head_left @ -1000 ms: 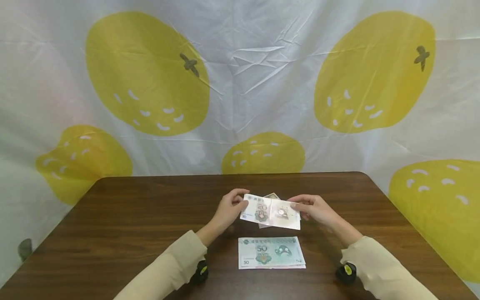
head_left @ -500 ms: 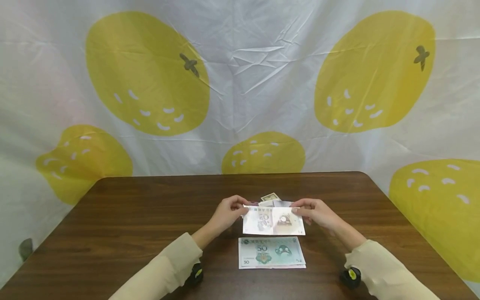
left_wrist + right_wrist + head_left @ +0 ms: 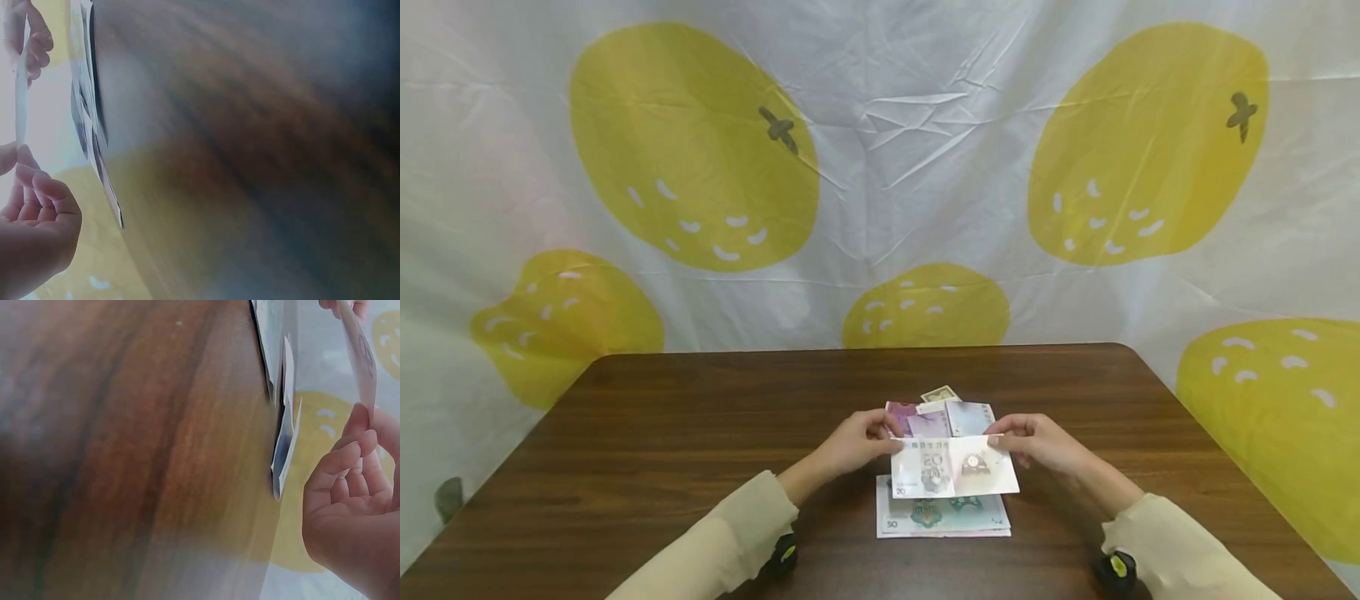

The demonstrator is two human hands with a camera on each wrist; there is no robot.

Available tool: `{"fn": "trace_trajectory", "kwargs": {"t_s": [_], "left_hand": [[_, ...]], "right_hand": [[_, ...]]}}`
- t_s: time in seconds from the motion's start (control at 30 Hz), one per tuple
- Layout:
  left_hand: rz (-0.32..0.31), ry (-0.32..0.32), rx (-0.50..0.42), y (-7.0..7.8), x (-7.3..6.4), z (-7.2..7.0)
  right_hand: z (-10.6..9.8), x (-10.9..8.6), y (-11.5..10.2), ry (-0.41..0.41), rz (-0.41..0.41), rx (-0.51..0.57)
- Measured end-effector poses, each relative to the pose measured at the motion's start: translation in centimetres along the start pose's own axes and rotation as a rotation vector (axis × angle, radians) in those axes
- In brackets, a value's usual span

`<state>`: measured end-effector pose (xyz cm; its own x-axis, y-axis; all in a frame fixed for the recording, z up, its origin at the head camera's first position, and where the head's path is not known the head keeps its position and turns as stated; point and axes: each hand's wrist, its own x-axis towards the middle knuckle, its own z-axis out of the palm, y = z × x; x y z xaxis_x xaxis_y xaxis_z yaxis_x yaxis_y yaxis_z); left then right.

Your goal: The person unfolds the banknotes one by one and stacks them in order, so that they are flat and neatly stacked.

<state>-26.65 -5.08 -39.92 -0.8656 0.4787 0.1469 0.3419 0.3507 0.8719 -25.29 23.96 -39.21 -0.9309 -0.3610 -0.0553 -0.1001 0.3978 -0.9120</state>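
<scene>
Hold the pale 20 note (image 3: 955, 468) as now seen, pinched near its far corners by the fingers of the left hand (image 3: 859, 440) on one end and of the right hand (image 3: 1041, 442) on the other, thumbs on the side shown to the head camera. In both wrist views, see it raised, apart from the worktop (image 3: 700, 450). In the head view, find it nearer than the purple note (image 3: 927, 425) and the blue-grey note (image 3: 972, 417), and covering the far part of the green 50 note (image 3: 943, 521).

Judging from this, treat the step as carrying and aligning, not yet laying down. Before any lowering, compare the short edges: placed slightly to the right of the green 50 note, so perhaps correct a little to the left. Better not turn, since reading in the same direction. Across the middle, because of a line like a fold, apply light tension; if too slack, may buckle there, and if too strong, could tear. Put down the near edge first, then release both ends together, so as not to drag. Impossible to tell the exact height; therefore approach slowly.
</scene>
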Motion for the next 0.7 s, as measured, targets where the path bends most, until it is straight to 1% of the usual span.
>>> {"fn": "trace_trajectory", "kwargs": {"t_s": [0.2, 0.37, 0.5, 0.6, 0.7], "left_hand": [[-0.007, -0.049, 0.019, 0.2, -0.4, 0.0], [-0.008, -0.088, 0.059, -0.1, -0.5, 0.0], [0.006, -0.111, 0.102, -0.2, -0.6, 0.0], [0.036, -0.124, 0.141, -0.2, -0.7, -0.1], [0.049, -0.137, 0.184, -0.2, -0.8, -0.1]], "right_hand": [[0.2, -0.3, 0.1, -0.027, 0.02, -0.023], [0.5, -0.3, 0.6, -0.063, 0.002, -0.064], [0.7, -0.1, 1.0, -0.105, -0.046, -0.079], [0.9, -0.1, 1.1, -0.114, -0.053, -0.078], [1.1, -0.2, 1.1, -0.112, -0.053, -0.079]]}}
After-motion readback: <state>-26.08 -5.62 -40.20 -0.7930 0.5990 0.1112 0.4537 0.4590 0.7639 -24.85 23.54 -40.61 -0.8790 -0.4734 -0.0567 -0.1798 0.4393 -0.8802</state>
